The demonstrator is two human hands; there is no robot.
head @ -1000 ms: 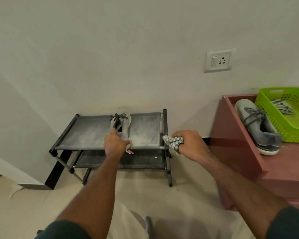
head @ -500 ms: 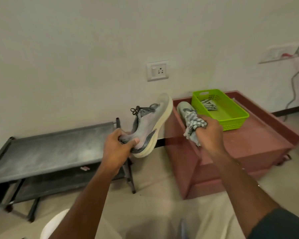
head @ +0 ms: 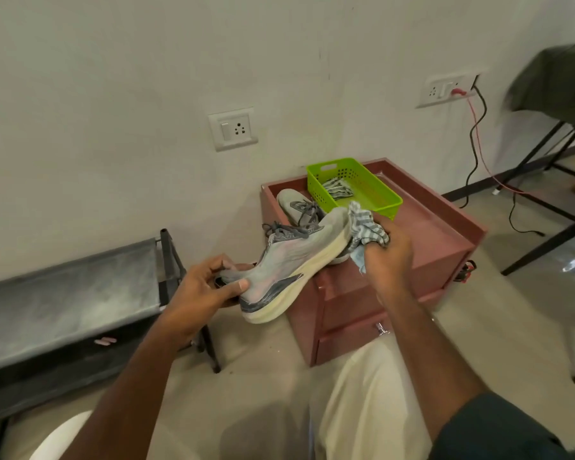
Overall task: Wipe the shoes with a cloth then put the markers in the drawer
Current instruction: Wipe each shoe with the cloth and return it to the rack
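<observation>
My left hand (head: 210, 290) grips the heel of a grey running shoe (head: 296, 257) and holds it in the air, toe pointing up and to the right. My right hand (head: 390, 257) holds a bunched checked cloth (head: 365, 227) against the shoe's toe. A second grey shoe (head: 296, 202) lies on top of the reddish-brown drawer cabinet (head: 425, 227), partly hidden behind the held one. The cabinet's lower drawer (head: 349, 336) is closed, with a small metal knob. No markers are visible.
A lime-green plastic basket (head: 375, 187) with another checked cloth inside stands on the cabinet. A dusty black shoe rack (head: 70, 293) sits at the left against the wall. Black table legs (head: 545, 200) and trailing cables are at the right.
My left hand lifted the shoe off the rack and carried it right, toward the cabinet. My right hand brought the cloth up to the shoe's toe. The view turned right.
</observation>
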